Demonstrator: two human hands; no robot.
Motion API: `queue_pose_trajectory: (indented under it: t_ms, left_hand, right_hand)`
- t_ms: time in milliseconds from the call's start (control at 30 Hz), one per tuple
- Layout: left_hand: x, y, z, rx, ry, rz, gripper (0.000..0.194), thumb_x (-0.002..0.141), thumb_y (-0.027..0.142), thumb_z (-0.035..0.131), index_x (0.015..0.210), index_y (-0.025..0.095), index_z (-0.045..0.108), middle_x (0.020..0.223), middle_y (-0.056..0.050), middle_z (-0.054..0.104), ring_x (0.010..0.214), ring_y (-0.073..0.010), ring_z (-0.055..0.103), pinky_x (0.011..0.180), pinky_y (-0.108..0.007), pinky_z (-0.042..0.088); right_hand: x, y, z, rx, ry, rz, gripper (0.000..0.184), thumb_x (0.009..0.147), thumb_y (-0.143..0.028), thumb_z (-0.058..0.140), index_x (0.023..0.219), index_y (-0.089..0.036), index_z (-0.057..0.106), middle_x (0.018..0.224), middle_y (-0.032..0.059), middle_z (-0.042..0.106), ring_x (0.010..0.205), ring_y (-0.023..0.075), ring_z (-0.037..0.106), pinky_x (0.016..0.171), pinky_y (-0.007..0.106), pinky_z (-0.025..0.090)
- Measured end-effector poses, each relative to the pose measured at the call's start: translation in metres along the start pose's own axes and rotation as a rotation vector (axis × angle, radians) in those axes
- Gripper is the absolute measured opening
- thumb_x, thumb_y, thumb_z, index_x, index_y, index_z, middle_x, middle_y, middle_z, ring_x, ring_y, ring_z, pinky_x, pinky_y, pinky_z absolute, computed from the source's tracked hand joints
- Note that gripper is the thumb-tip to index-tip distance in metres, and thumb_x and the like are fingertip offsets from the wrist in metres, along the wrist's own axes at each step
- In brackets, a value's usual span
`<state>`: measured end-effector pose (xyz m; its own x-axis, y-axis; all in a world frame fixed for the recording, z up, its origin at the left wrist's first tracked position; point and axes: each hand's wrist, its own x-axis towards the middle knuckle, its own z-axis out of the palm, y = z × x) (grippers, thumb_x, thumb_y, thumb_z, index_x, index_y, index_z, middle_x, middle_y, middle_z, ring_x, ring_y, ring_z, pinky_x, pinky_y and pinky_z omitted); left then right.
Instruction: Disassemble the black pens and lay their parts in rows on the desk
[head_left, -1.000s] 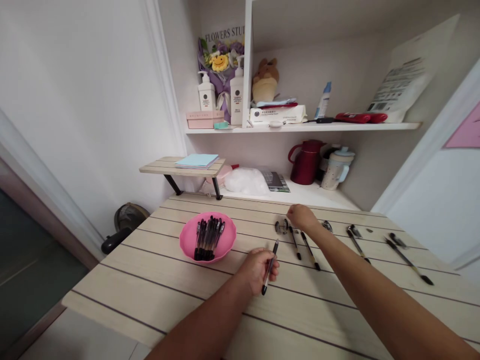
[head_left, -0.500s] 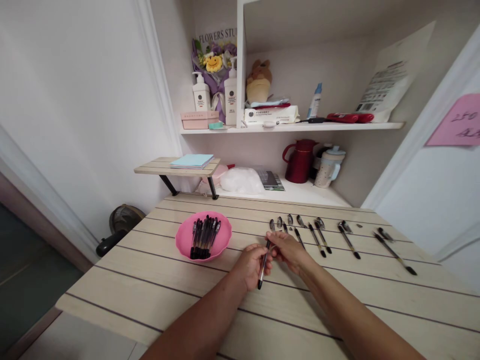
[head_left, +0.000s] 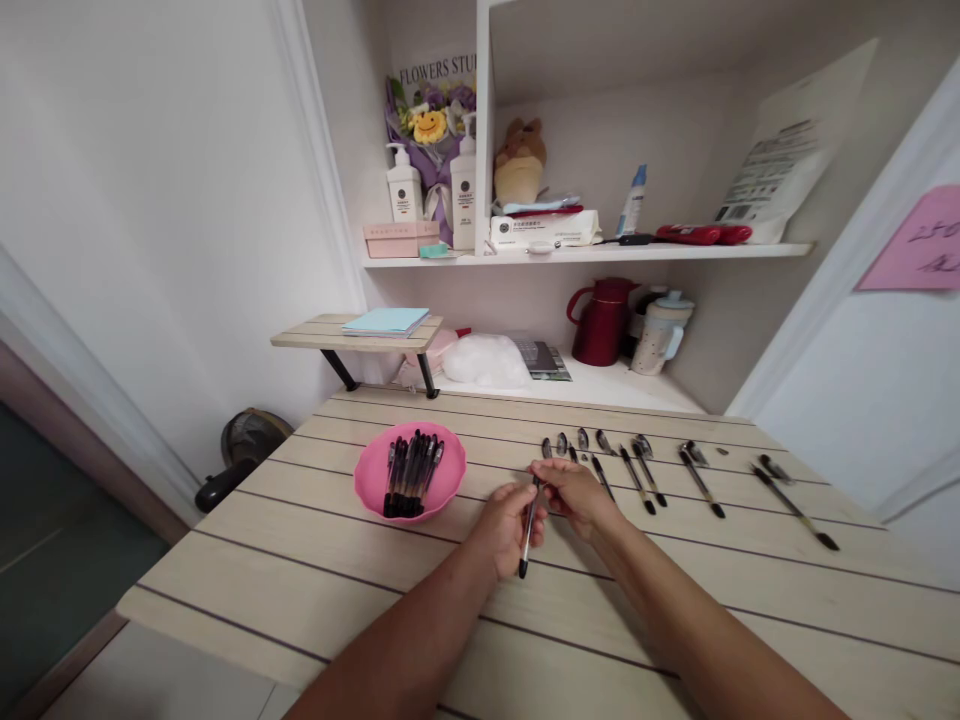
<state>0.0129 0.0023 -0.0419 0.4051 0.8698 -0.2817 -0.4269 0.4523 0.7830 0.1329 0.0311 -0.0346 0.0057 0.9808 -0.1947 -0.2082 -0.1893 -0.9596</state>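
My left hand [head_left: 511,525] is closed around the clear barrel of a black pen [head_left: 528,535], which slants with its dark end toward me. At the pen's upper end my right hand [head_left: 568,490] pinches with thumb and fingers; what exactly those fingertips hold is partly hidden. To the left stands a pink bowl [head_left: 364,488] with a bundle of black pens [head_left: 411,475] in it. Right of my hands, several loose pens [head_left: 701,480] lie in a spread row, with small dark caps or clips [head_left: 603,440] beside their far ends.
A small raised stand [head_left: 307,333] bearing blue paper [head_left: 386,321] rises at the table's back left. Behind the table are a white plastic bag [head_left: 486,362], a red jug [head_left: 602,322] and a pale tumbler [head_left: 661,335]. A shelf [head_left: 675,252] with bottles hangs above.
Both hands keep their hold on the pen in almost the same pose. The whole view has shifted very slightly.
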Motion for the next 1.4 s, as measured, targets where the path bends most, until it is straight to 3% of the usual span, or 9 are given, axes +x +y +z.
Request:
queue_pose_trajectory:
  t_ms: [300,400,533,733,967,1133,1400]
  left_hand:
    - [-0.002,0.005,0.001,-0.042,-0.056,-0.063,0.023,0.065,0.032,0.062,0.075,0.016,0.049,0.058,0.003,0.051,0.041,-0.0023,0.038,0.039,-0.015,0.018]
    - [-0.001,0.005,0.0,-0.048,-0.037,-0.047,0.022,0.064,0.03,0.062,0.074,0.016,0.048,0.058,0.003,0.05,0.041,-0.0025,0.038,0.039,-0.015,0.018]
    - [-0.001,0.003,0.0,-0.033,-0.019,-0.033,0.021,0.064,0.029,0.062,0.072,0.016,0.047,0.058,0.003,0.051,0.04,-0.0022,0.038,0.039,-0.015,0.018]
    - [0.002,0.004,-0.001,-0.025,-0.034,-0.035,0.021,0.065,0.029,0.062,0.074,0.017,0.048,0.057,0.004,0.05,0.04,-0.0024,0.038,0.039,-0.015,0.018]
    - [-0.001,0.006,-0.003,-0.062,-0.146,-0.135,0.019,0.066,0.029,0.061,0.074,0.014,0.051,0.059,0.002,0.051,0.041,-0.0023,0.038,0.038,-0.015,0.018]
    - [0.0,0.001,0.0,-0.039,-0.115,-0.122,0.02,0.066,0.029,0.061,0.074,0.015,0.051,0.058,0.002,0.05,0.041,-0.0026,0.038,0.039,-0.015,0.019]
    - [0.001,0.001,-0.001,-0.032,-0.061,-0.07,0.023,0.065,0.03,0.06,0.082,0.017,0.05,0.058,0.002,0.051,0.04,-0.0035,0.039,0.04,-0.016,0.019]
  right_hand:
    - [-0.002,-0.007,-0.003,0.023,-0.078,0.011,0.021,0.063,-0.031,0.064,0.072,-0.012,0.06,0.039,-0.005,0.044,0.034,0.005,0.036,0.033,0.016,0.024]
    - [-0.003,-0.006,-0.002,0.014,-0.107,0.037,0.026,0.067,-0.038,0.061,0.076,-0.014,0.058,0.042,-0.0044,0.047,0.035,0.0061,0.041,0.034,0.016,0.026]
    - [-0.002,0.0,-0.002,-0.052,-0.1,0.03,0.034,0.065,-0.049,0.059,0.063,-0.017,0.05,0.042,-0.004,0.049,0.035,0.0074,0.043,0.034,0.018,0.026]
    - [0.001,-0.003,-0.001,-0.085,-0.086,-0.043,0.025,0.062,-0.039,0.062,0.061,-0.016,0.052,0.042,-0.0051,0.048,0.036,0.0049,0.036,0.036,0.018,0.024]
    - [0.014,-0.033,-0.017,-0.058,-0.044,-0.122,0.017,0.066,-0.033,0.057,0.069,-0.017,0.054,0.062,-0.0018,0.056,0.045,0.005,0.042,0.04,0.017,0.029]
    - [0.024,-0.043,-0.028,-0.107,-0.022,-0.109,0.013,0.066,-0.028,0.056,0.07,-0.016,0.055,0.058,0.0,0.055,0.044,0.0069,0.043,0.039,0.018,0.029]
    - [0.021,-0.04,-0.018,-0.18,-0.07,-0.058,0.014,0.066,-0.028,0.058,0.074,-0.016,0.059,0.052,-0.0019,0.054,0.044,0.007,0.046,0.039,0.017,0.032]
